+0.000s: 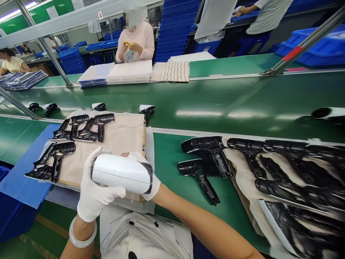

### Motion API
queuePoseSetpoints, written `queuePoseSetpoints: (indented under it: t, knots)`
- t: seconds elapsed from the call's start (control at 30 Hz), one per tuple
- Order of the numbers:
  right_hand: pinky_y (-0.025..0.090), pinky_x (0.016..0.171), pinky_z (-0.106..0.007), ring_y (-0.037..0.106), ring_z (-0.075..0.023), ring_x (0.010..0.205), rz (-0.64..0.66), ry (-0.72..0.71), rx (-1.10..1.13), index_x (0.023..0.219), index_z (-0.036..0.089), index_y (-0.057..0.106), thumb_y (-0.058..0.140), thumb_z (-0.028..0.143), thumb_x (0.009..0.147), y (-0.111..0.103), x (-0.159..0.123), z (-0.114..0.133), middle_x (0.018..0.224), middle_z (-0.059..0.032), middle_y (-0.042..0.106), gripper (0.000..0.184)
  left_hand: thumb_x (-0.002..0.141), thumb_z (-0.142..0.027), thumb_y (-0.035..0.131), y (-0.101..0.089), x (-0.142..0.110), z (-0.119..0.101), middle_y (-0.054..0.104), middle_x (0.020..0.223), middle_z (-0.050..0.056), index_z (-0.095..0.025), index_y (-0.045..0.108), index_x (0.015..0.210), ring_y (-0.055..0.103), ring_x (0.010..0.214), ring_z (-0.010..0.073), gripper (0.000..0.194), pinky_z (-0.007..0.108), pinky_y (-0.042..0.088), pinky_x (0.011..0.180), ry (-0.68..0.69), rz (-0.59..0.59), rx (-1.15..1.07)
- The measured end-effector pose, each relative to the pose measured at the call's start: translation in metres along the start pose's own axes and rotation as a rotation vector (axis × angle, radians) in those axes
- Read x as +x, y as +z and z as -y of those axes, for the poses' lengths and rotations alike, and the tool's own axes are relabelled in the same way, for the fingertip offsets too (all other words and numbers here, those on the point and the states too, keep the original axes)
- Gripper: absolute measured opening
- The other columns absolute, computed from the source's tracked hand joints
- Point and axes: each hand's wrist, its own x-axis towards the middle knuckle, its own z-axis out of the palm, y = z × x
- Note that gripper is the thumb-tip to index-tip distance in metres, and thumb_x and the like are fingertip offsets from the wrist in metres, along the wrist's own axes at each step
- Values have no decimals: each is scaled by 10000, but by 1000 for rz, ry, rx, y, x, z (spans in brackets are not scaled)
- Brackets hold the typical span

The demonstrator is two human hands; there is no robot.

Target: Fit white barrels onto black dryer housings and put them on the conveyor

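The gloved left hand (98, 190) and right hand (152, 189) grasp a glossy white carbon-patterned tube (121, 173) with a black end; the right hand's grip seems mostly hidden behind it.

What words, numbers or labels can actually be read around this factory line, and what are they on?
White notices on the green wall: too small and blurred to read.
Small white sign: a red arrow, no words.
White patterned housing: no lettering visible.

the left hand (99, 192) and right hand (152, 189) are wearing white gloves, a pale bangle (82, 233) is circling the left wrist, and a white shirt (145, 239) is showing black buttons (131, 223).
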Motion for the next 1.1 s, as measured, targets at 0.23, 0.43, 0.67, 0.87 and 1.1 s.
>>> queuePoseSetpoints:
  t: [0.23,0.43,0.67,0.87,1.1]
  knots:
    - [493,849,-334,606,-204,906,-332,-331,-584,730,213,605,461,182,863,-18,13,6,848,-60,640,198,471,-593,910,-2,-2,1,685,1193,44,-298,588,1300,674,1024,254,937,320,554,872,-17,44,27]
    - [493,995,-414,613,-252,1152,-535,-445,-655,969,218,676,497,238,917,-18,20,-7,1119,-105,698,188,327,-544,970,0,3,-3,695,1151,73,-244,610,1240,677,1025,305,1026,394,558,888,-32,20,107]
    - [497,868,-416,592,-265,983,-524,-469,-797,914,219,614,488,309,934,-36,18,16,975,-107,629,156,267,-490,988,1,2,-6,677,1192,103,-232,586,1275,662,1085,346,1115,450,562,910,-90,52,108]
    - [457,780,-408,534,-231,822,-589,-665,-823,805,233,534,423,175,886,-39,17,23,861,-73,576,149,584,-501,885,2,-1,-11,676,1229,102,-233,609,1294,654,1111,333,808,446,562,930,-173,47,147]
    - [472,901,-466,556,-256,989,-507,-586,-756,850,253,579,452,223,920,-31,17,9,960,-76,574,149,1010,-537,353,2,-1,0,668,1321,80,-222,671,1281,586,1269,297,524,455,425,1133,-178,-29,68]
